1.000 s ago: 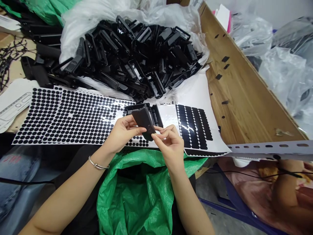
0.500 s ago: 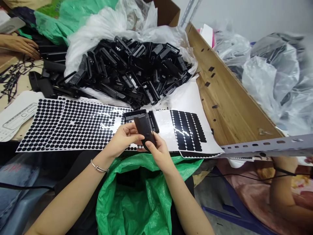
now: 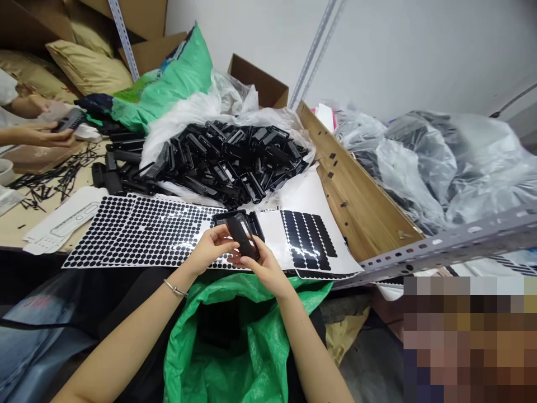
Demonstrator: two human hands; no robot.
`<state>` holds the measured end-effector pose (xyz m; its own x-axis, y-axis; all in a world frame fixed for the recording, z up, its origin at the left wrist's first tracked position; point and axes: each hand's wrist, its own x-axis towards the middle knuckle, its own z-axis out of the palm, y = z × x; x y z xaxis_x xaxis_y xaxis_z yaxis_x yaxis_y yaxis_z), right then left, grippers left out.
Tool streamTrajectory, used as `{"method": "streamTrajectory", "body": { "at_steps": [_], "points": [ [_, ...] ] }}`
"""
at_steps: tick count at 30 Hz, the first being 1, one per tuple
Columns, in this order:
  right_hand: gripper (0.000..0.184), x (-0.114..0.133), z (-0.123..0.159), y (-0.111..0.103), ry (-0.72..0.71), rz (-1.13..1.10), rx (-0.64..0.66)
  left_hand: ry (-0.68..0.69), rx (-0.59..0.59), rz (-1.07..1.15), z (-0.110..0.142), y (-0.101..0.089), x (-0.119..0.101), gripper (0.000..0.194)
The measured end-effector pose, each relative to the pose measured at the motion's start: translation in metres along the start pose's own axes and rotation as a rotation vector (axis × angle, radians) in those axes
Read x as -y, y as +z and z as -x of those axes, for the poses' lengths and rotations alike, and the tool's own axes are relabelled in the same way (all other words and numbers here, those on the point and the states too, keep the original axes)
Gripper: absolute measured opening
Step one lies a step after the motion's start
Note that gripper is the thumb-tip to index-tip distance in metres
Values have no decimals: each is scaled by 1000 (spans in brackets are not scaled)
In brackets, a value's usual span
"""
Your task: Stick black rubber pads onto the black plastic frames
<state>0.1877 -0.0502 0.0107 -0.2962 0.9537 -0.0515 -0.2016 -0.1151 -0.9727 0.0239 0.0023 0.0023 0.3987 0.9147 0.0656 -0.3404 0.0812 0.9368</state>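
A black plastic casing (image 3: 242, 234) is held up between my two hands, tilted, with a glossy strip along its visible face. My left hand (image 3: 213, 249) pinches its left side between thumb and fingers. The lower right end is in the grip of my right hand (image 3: 268, 267). Just behind it, more black casings (image 3: 255, 224) lie on the sheets. To the left spread white sheets of round black stickers (image 3: 159, 235); on the right is a sheet of long black stickers (image 3: 305, 238). Below my hands an open green sack (image 3: 226, 364) has a dark, unclear inside.
A heap of black casings (image 3: 226, 157) fills a clear plastic bag behind the sheets. A wooden board (image 3: 356, 196) and a perforated metal rail (image 3: 444, 238) bound the right side. At left, a co-worker's hand (image 3: 46, 135) holds a dark part near scattered black strips (image 3: 59, 173).
The casing has turned in my hands, from its textured face to a glossy one. My view has tilted upward. The co-worker's hands at left now appear with a dark part.
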Motion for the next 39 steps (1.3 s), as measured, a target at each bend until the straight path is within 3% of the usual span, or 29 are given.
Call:
{"method": "streamTrajectory", "body": {
  "at_steps": [3,8,12,15,18,20,23,28,31,34,37,39],
  "points": [
    [83,-2,1,-1,-21,-1,52,5,-62,-13,1,0,2,39],
    [52,-10,11,-1,-49,-21,-45,25,-59,-97,13,-3,4,41],
    [52,-11,34,4,-62,26,-113,43,-29,-210,57,-6,7,37],
    [49,-6,59,11,-82,71,-165,74,6,-482,103,-10,12,41],
    [43,-3,88,17,-112,130,-207,120,-78,-819,138,-12,18,53],
    [40,-2,109,18,-127,161,-224,113,-160,-925,147,-12,21,44],
    [37,-1,139,19,-111,221,-223,110,-216,-934,146,-8,21,30],
    [33,-5,172,25,-34,635,-217,154,-287,-885,136,-3,15,43],
    [52,-20,178,28,85,828,-270,170,-364,-814,136,-11,13,43],
    [75,-35,181,26,200,851,-229,162,-431,-756,136,-22,12,40],
    [71,-34,177,20,242,868,-112,155,-457,-700,134,-28,12,38],
    [61,-21,163,15,197,857,-34,159,-459,-673,132,-28,12,37]
  ]
}}
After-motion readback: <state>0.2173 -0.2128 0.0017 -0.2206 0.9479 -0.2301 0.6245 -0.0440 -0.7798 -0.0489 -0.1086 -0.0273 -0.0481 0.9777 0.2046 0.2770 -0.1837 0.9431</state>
